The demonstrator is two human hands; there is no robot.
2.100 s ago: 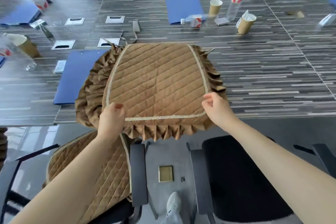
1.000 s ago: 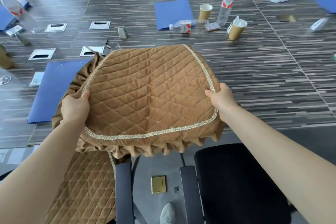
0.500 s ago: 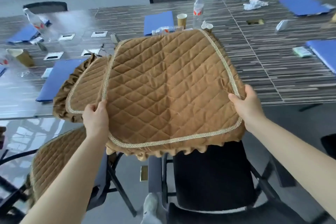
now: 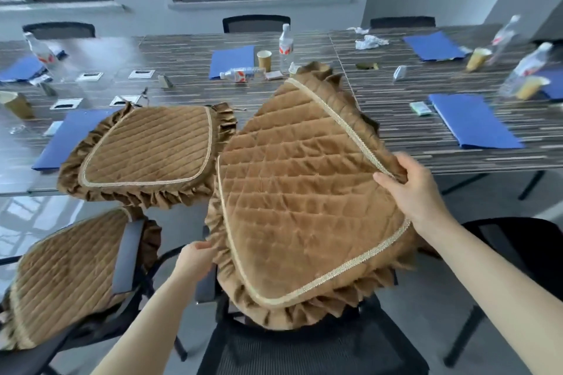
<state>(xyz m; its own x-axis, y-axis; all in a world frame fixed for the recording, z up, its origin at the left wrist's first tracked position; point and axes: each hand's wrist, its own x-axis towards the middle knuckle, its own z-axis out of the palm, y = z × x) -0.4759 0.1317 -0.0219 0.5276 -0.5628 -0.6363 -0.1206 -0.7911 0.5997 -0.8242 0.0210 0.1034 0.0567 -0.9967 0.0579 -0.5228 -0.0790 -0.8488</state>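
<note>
Off the table (image 4: 396, 119) and above the black chair (image 4: 304, 350), the cushion (image 4: 298, 207) hangs tilted. The right hand (image 4: 417, 192) pinches its right edge, and the left hand (image 4: 195, 260) grips its lower-left frill. Half a second ago it lay flatter, overlapping the second cushion (image 4: 146, 152).

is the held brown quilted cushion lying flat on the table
No, left hand and right hand hold the brown quilted cushion tilted above the black mesh chair.

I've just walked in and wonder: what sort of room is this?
Probably a meeting room: a long table ringed by office chairs, with blue folders laid out at the places.
</note>
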